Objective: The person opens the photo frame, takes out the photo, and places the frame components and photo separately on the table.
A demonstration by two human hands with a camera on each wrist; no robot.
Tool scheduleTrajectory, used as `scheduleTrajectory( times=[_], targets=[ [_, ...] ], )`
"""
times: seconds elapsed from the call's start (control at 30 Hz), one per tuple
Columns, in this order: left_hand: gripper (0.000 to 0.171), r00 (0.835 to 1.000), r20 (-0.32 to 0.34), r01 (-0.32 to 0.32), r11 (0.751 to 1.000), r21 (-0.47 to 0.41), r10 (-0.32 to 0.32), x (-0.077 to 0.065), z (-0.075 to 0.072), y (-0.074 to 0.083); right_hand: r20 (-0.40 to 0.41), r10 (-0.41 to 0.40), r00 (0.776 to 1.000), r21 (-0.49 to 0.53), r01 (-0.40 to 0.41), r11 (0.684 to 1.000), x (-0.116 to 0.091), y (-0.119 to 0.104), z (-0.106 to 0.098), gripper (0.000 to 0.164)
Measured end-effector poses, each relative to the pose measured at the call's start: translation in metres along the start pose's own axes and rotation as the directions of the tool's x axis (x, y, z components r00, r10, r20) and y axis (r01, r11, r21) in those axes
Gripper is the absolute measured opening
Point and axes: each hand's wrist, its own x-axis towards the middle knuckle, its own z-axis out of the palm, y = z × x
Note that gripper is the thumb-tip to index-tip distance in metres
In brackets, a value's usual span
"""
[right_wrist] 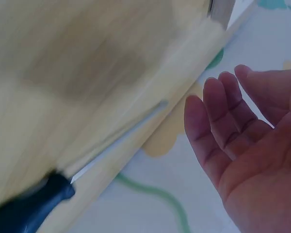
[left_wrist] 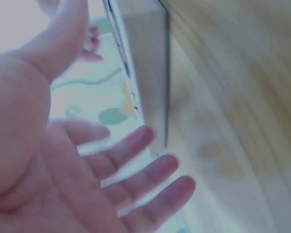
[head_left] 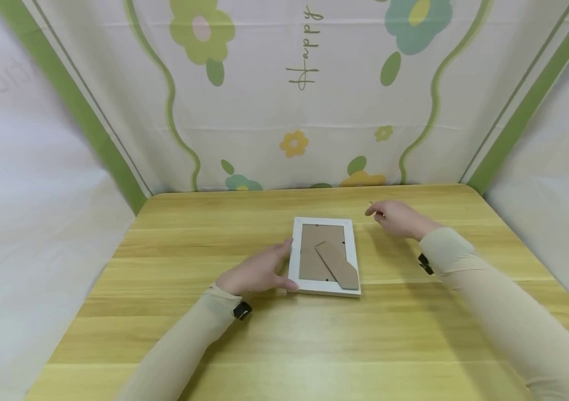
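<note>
Picture frame (head_left: pixel 321 253) lies back-up just right of your left hand (head_left: pixel 259 272): probably light, stiff, maybe glass-fronted. Take both side rails (head_left: pixel 350 245), not the thin easel leg (head_left: pixel 339 266). Left's unclenched beside it. Your right hand (head_left: pixel 399 218) is loose, empty; screwdriver (right_wrist: pixel 39 201) near its fingertips.

L bare hand (left_wrist: pixel 72 179), palm twd cam, fingers loosely extended nr thick side of pale straight-edged frame (left_wrist: pixel 148 73); contact unclear. Blurry lt-brown wood-grain tabletop (left_wrist: pixel 233 97) at view's R, white green-&-orange-print cloth (left_wrist: pixel 94 102) behind
</note>
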Motion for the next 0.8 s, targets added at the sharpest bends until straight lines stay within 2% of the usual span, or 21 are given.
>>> scheduleTrajectory(
  times=[0.13,0.37,0.47,0.6,0.7,0.8],
  targets=[
    [0.105,0.997,-0.063,0.051,0.998,-0.042,-0.053,-0.012,0.002,0.009,0.030,-0.019,0.999,-0.007,0.019,1.000,0.013,-0.009,0.014,0.034],
    [0.099,0.986,-0.055,0.155,0.986,-0.061,-0.158,-0.023,0.017,0.023,0.061,-0.022,0.998,-0.035,0.024,0.999,0.028,-0.014,0.031,0.036],
    [0.097,0.985,-0.048,0.162,0.985,-0.064,-0.166,-0.021,0.021,0.025,0.059,-0.027,0.998,-0.045,0.030,0.999,0.032,-0.013,0.037,0.038],
    [0.075,0.988,-0.060,0.137,0.989,-0.058,-0.141,-0.017,0.025,0.024,0.075,-0.040,0.996,-0.052,0.044,0.998,0.036,-0.012,0.041,0.036],
    [0.058,0.990,-0.076,0.121,0.993,-0.017,-0.122,-0.012,0.027,0.021,0.084,-0.047,0.995,-0.045,0.051,0.998,0.038,-0.014,0.042,0.033],
    [0.053,0.990,-0.081,0.119,0.993,0.022,-0.116,-0.009,0.028,0.020,0.099,-0.074,0.992,-0.070,0.081,0.994,0.040,-0.016,0.041,0.032]
  ],
)
